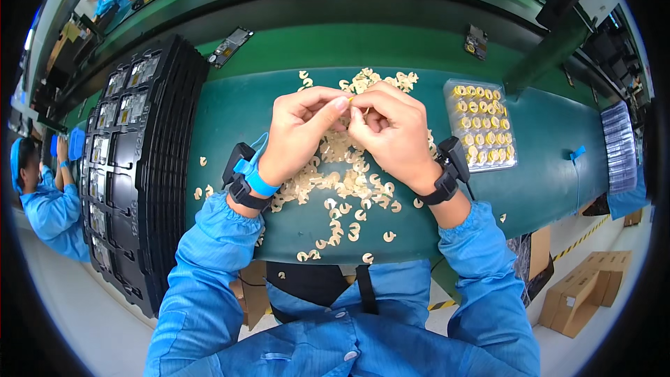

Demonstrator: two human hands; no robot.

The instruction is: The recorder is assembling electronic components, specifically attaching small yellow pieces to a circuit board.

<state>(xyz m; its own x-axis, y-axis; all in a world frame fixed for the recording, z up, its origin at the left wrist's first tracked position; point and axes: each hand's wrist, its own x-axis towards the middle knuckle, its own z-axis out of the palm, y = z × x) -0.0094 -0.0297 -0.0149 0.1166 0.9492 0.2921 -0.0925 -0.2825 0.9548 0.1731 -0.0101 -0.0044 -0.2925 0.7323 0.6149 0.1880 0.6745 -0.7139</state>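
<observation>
Visibly, cream C-shaped pieces (pixel 328 181) lie loose on the green work surface (pixel 230 105), spreading toward 6 o'clock. Centrally, the left hand (pixel 296 132) and right hand (pixel 398 129) pinch a small yellow part (pixel 350 100) between fingertips; a clear, filled tray (pixel 452 117) sits at 3 o'clock, a circuit board (pixel 477 42) farther off at 2.

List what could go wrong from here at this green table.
1. The small yellow part is held only at the fingertips of the left hand and right hand, so it might slip into the loose cream pieces below.
2. Some cream pieces lie close to the near edge of the green table; a brushing sleeve could knock them off.
3. The filled clear tray stands right of the right hand; a sideways bump might jolt it.
</observation>
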